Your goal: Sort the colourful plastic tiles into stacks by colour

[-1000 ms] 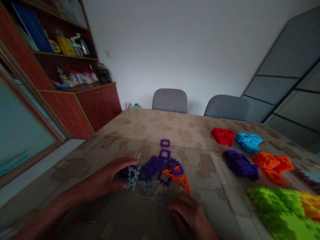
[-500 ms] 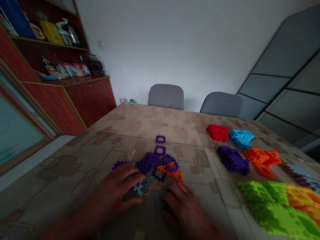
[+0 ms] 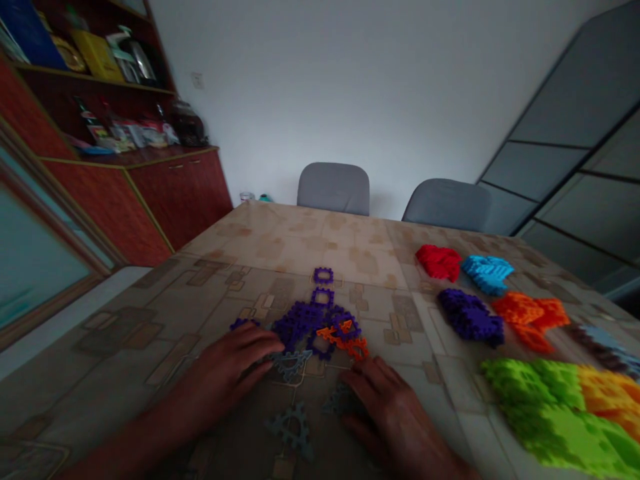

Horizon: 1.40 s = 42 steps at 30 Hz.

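Note:
In the head view my left hand [image 3: 233, 363] reaches in from the left, thumb and fingers closed about the near corner of a grey triangular toothed piece [image 3: 291, 365]. My right hand [image 3: 393, 403] is curled low over the table, with another grey toothed piece [image 3: 339, 399] at its thumb and fingertips, partly hidden. Between the hands lies a second grey triangular piece [image 3: 291, 430]. Just beyond sits a heap of purple toothed pieces [image 3: 300, 319], with orange triangular pieces [image 3: 350, 340] on its right side. Two purple square frames [image 3: 323, 275] trail away behind the heap.
On the table's right side are sorted piles: red [image 3: 439, 262], light blue [image 3: 487, 273], purple [image 3: 471, 318], orange [image 3: 531, 320], lime green [image 3: 555, 407] and yellow-orange [image 3: 610, 393]. Two grey chairs [image 3: 333, 188] stand at the far edge. A dark red cabinet [image 3: 177, 193] is at the left.
A grey triangular piece now lies on the table between my hands. My left hand has tightened beside the other triangle. My right hand has shifted right with its grey piece.

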### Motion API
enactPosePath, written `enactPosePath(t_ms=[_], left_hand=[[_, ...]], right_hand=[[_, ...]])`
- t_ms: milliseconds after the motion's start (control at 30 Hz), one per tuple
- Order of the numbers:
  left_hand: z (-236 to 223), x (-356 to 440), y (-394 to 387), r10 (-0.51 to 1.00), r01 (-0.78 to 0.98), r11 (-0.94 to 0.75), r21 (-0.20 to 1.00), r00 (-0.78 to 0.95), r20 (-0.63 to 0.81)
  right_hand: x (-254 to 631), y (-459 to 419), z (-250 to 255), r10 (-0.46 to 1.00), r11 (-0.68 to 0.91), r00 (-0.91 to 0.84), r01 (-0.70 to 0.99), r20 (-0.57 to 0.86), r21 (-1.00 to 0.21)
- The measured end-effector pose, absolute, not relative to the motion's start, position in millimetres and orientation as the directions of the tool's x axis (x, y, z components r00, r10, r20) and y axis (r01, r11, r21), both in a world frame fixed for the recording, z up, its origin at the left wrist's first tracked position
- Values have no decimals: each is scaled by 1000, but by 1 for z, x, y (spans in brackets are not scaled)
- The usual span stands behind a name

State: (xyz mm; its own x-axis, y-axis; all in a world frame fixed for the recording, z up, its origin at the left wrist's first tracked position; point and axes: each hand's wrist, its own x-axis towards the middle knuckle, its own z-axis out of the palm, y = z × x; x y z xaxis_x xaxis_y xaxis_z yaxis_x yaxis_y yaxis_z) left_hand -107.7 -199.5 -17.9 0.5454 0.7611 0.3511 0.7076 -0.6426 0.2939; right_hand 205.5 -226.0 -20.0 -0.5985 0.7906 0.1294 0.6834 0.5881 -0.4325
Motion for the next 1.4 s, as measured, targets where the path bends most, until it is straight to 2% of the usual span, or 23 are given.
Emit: enactPosePath(t_ms=[167, 333, 400, 500, 633, 700, 867, 967, 1067, 1267, 1400], left_hand=[[-18, -97, -205, 706, 642, -708, 294, 657, 265], [-5, -92, -223, 640, 552, -750, 364, 746, 185], [-6, -88, -228, 621, 531, -757, 382, 767, 165], [-14, -77, -234, 625, 527, -741, 415, 768, 141], [-28, -60, -242, 719, 616, -658, 433, 685, 117], [-30, -59, -243, 750, 636, -625, 453, 650, 123], [-17, -77, -237, 704, 563, -625, 541, 706, 80], [-10, -91, -234, 621, 530, -656, 537, 784, -15], [-9, -97, -234, 578, 497, -668, 554, 816, -35], [-20, -79, -236, 636, 546, -631, 551, 771, -35], [-38, -69, -238, 685, 574, -642, 508, 727, 44]], right_hand=[[204, -229, -17, 787, 599, -605, 700, 123, -390], [211, -228, -15, 848, 502, -515, 700, 127, -509], [213, -226, -15, 883, 438, -465, 768, 65, -468], [216, -223, -13, 916, 372, -402, 862, -16, -345], [229, -219, -6, 932, 347, -363, 886, 6, -307], [237, -216, 1, 921, 378, -388, 853, 48, -359], [243, -214, 23, 766, 590, -640, 658, 67, -467], [237, -217, 28, 709, 641, -705, 626, 30, -443], [234, -219, 24, 694, 672, -719, 629, 36, -391], [239, -220, 18, 727, 638, -687, 680, -10, -362], [242, -219, 23, 719, 636, -694, 679, -40, -367]])
